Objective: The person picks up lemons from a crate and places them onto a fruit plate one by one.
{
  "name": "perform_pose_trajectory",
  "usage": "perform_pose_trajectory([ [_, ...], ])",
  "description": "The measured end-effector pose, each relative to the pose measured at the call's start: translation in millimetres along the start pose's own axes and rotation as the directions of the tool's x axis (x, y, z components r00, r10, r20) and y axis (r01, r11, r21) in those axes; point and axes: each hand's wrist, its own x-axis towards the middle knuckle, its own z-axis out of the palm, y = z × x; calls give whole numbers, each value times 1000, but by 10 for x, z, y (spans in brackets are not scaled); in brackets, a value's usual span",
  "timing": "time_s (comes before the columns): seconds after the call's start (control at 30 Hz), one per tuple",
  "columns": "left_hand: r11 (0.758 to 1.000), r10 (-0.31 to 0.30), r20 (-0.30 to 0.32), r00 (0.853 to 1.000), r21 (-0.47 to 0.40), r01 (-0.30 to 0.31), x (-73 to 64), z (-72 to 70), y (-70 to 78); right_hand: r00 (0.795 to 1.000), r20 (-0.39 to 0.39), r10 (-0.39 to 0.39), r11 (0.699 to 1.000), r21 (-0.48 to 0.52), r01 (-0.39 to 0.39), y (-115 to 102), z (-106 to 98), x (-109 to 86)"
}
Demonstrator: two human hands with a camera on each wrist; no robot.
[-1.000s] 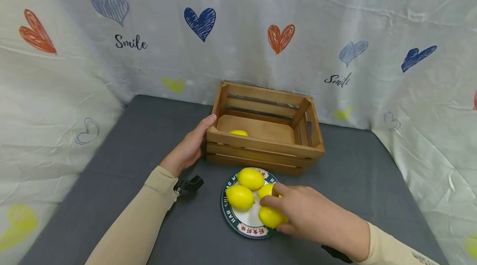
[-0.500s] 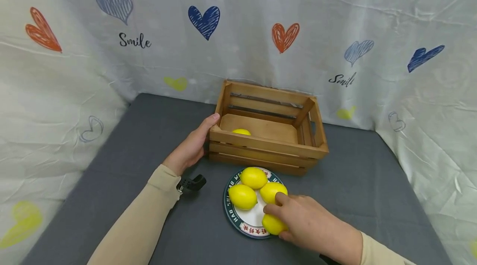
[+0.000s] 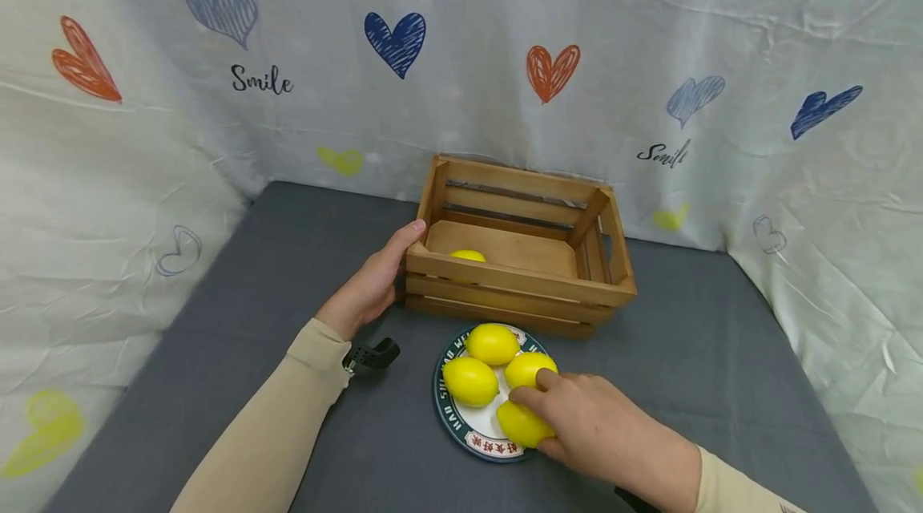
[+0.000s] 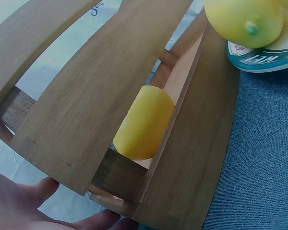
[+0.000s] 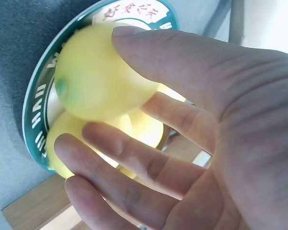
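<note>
My right hand pinches a yellow lemon between thumb and fingers at the plate's near right side. In the right wrist view, the thumb presses one side of the lemon and the index finger runs behind it; the other fingers are spread. Three more lemons lie on the round plate, which has a green, lettered rim. My left hand holds the left end of a slatted wooden crate, thumb at its top rim. Inside the crate lies one lemon, seen through the slats.
Grey cloth covers the table. The crate stands at the back against a white curtain printed with hearts, which also hangs along both sides. The plate sits just in front of the crate.
The right hand drew slightly back toward the near right, then the pinched lemon shifted a little left and away over the plate. The left hand stays at the crate.
</note>
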Motion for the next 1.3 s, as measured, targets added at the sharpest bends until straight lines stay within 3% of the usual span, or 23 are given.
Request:
perform_pose_trajectory([
  [0.23, 1000, 1, -2, 1000, -1, -1, 1, 13, -2, 1000, -10, -11, 1000, -7, 11, 7, -69, 6],
  [0.47, 1000, 5, 3, 1000, -2, -5, -2, -8, -2, 1000, 3, 9, 1000, -16, -9, 19, -290, 82],
  [0.8, 1000, -5, -3, 1000, -4, 5, -11, 3, -1, 988, -148, -35, 999, -37, 30, 119, -877, 200],
  [1.07, 1000, -12, -17, 1000, -23, 12, -19, -16, -12, 976, -213, -49, 999, -10, 48, 275, -1312, 565],
  [1.3, 1000, 14, 4, 1000, -7, -14, 3, -4, -39, 978, -199, -60, 997, 29, 68, 478, -1528, 1011],
])
